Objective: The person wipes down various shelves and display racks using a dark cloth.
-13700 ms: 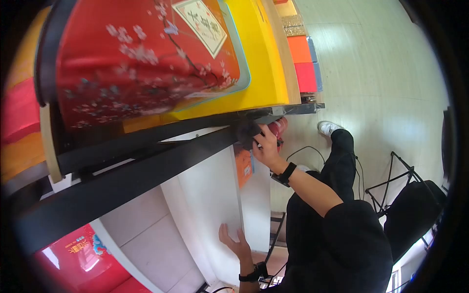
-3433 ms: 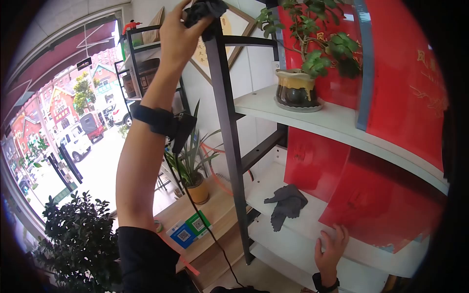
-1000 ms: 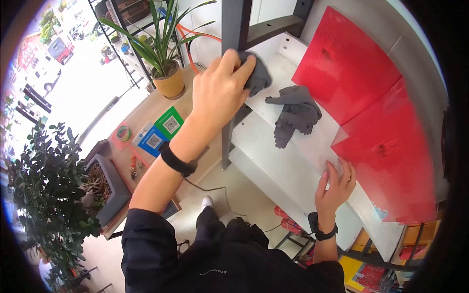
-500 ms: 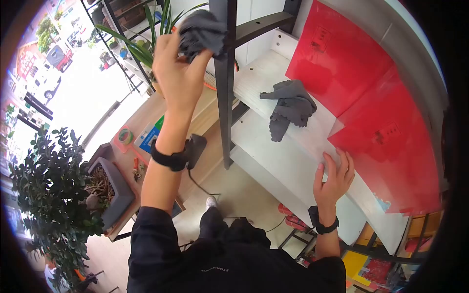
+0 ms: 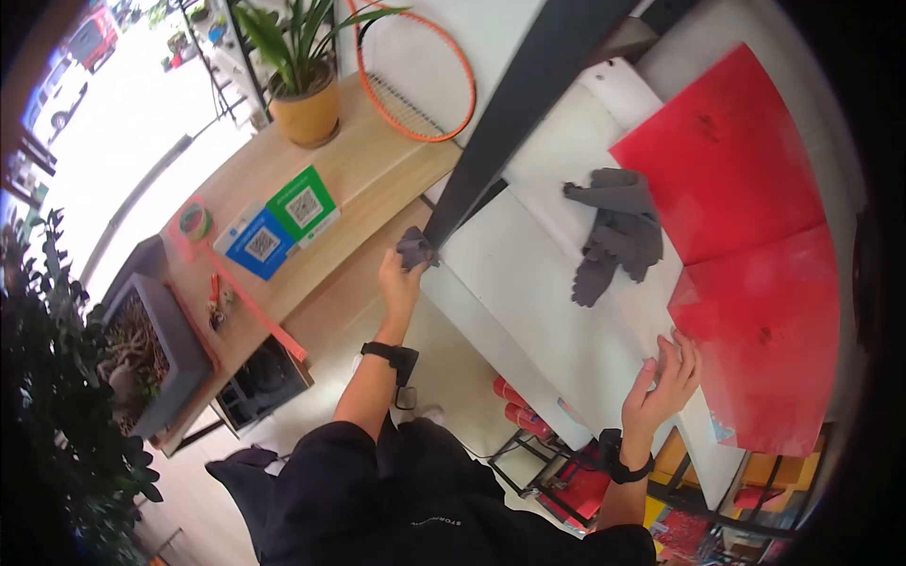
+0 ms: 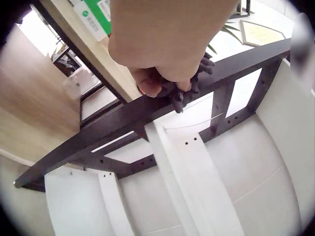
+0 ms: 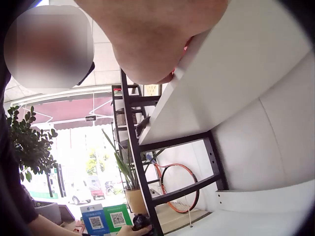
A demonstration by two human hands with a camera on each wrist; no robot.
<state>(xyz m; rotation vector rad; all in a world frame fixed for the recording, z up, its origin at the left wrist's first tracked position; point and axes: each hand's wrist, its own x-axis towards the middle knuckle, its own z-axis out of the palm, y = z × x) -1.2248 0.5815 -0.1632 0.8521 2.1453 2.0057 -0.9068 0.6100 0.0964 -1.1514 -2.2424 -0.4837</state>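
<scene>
My left hand [image 5: 400,294] grips a bunched dark grey cloth [image 5: 415,247] against the lower part of the black shelf post [image 5: 528,113]. In the left wrist view the cloth [image 6: 201,78] bunches out between the fingers and overlaps the post [image 6: 110,120]. The right hand [image 5: 662,389] rests near the front edge of a white shelf [image 5: 557,179], fingers loosely spread beside a red plastic-looking sheet [image 5: 764,330]. Its fingertips are hidden behind the shelf in the right wrist view. A second grey cloth [image 5: 623,222] lies crumpled on that shelf, between the right hand and the post.
Left of the post stands a wooden counter [image 5: 377,170] with a yellow plant pot [image 5: 308,115], blue and green QR cards [image 5: 283,226], tape [image 5: 194,223] and a grey planter [image 5: 165,354]. A racket [image 5: 415,75] leans behind. Another red sheet [image 5: 736,156] lies at the shelf's back.
My left hand has brought the cloth down from high on the post to its lower part. The right hand stays at the shelf edge, and the head view has shifted.
</scene>
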